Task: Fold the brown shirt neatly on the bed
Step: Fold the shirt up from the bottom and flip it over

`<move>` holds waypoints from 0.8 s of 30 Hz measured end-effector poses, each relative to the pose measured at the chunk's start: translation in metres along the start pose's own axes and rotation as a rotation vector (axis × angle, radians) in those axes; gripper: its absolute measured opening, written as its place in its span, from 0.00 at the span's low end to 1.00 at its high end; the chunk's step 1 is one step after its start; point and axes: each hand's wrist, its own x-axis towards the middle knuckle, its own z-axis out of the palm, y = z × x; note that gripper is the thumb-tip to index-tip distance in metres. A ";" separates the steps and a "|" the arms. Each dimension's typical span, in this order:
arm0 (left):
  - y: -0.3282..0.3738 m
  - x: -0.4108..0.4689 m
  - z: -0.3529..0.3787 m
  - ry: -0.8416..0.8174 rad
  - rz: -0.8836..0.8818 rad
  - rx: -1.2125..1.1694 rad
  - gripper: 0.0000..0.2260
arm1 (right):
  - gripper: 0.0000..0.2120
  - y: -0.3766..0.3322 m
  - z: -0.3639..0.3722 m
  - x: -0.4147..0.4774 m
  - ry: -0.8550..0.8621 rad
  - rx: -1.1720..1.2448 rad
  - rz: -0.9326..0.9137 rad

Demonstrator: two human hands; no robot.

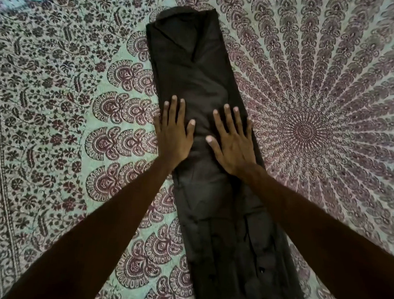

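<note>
The brown shirt (190,65) lies on the bed as a long narrow strip, sides folded in, running from the collar at the top to the hem near the bottom edge of the view. My left hand (174,132) lies flat on the strip's left edge at its middle, fingers straight and spread. My right hand (233,143) presses flat on the strip's right half at the same height, fingers straight. Neither hand grips the cloth. My forearms cover parts of the shirt's lower sides.
The bed is covered by a pale green sheet (58,98) with a dense maroon paisley and mandala print; the mandala's centre (305,131) is right of the shirt. Bare sheet lies on both sides of the shirt.
</note>
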 end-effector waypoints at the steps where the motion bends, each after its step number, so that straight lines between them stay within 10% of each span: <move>1: 0.001 0.000 -0.002 -0.007 -0.002 0.002 0.28 | 0.33 -0.005 -0.006 -0.006 0.028 0.031 0.029; 16: 0.014 -0.019 -0.015 -0.263 0.218 0.097 0.31 | 0.35 -0.033 0.020 -0.169 -0.111 -0.097 -0.009; 24: 0.046 -0.167 -0.049 0.001 0.099 -0.081 0.24 | 0.34 -0.027 0.009 -0.236 -0.131 -0.085 -0.063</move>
